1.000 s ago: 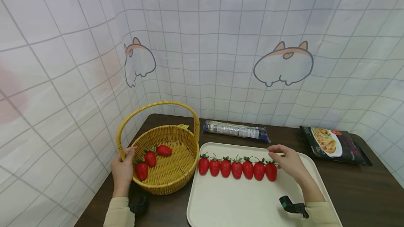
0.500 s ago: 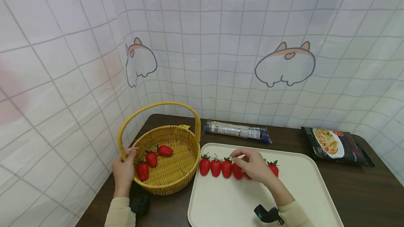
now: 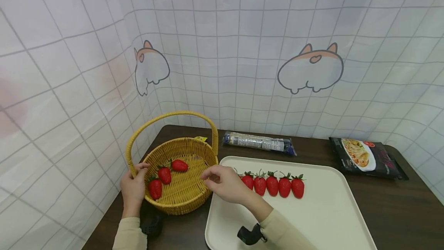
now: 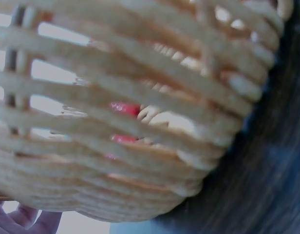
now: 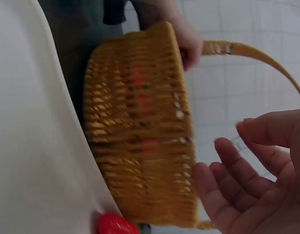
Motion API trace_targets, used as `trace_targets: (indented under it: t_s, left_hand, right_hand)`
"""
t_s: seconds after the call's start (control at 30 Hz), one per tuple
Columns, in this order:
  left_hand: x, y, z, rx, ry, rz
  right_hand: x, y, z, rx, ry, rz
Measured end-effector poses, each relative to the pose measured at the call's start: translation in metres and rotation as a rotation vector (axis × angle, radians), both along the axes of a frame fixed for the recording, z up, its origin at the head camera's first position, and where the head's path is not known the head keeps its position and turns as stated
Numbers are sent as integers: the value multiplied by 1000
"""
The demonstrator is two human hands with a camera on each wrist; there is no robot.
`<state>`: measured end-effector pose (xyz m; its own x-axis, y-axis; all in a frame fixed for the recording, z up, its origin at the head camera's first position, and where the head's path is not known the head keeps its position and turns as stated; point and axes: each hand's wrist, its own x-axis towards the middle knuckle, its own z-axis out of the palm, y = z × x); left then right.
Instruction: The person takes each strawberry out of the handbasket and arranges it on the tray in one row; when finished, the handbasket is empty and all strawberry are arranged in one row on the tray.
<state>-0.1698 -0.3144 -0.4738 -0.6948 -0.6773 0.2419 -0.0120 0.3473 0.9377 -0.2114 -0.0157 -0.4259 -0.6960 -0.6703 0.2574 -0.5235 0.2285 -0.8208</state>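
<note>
A round yellow wicker basket [image 3: 189, 203] with a tall arched handle stands at the left, three strawberries [image 3: 164, 175] inside it. My left hand [image 3: 133, 192] grips its left rim at the foot of the handle. In the left wrist view the basket's weave fills most of the picture, and fingers [image 4: 45, 223] show at a lower corner. My right hand [image 3: 225, 184] hovers by the basket's right rim, over the tray's left edge. Its fingers are loosely bent and nothing lies between them, as the right wrist view shows. Several strawberries [image 3: 272, 186] form a row on the cream tray [image 3: 298, 223]; the hand hides the left end.
A long clear-and-blue packet [image 3: 258, 142] lies behind the tray. To the right rests a black food pouch [image 3: 367, 159] with a noodle picture. A white checked curtain [image 3: 243, 68] hangs behind the dark table [image 3: 399, 211].
My right hand has swept left along the strawberry row, from its right end to the basket's right rim. The left hand keeps its grip on the basket. The strawberries look unmoved.
</note>
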Motion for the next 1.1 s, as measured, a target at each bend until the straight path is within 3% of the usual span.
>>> trace_targets:
  t_s: [0.3, 0.57, 0.77, 0.97, 1.1]
  left_hand:
    - [1, 0, 1, -64, 4, 33]
    - [4, 2, 5, -94, -15, 52]
    - [4, 1, 6, -119, 16, 68]
    - [4, -1, 3, -119, 42, 66]
    - [3, -1, 1, -119, 36, 54]
  right_hand:
    - [6, -34, -11, -76, 92, -11]
    - [2, -62, -13, -14, 7, 47]
    - [-2, -86, -12, 36, -20, 85]
    - [-5, -111, -16, 28, -139, 89]
    - [-6, -121, -20, 100, -190, 129]
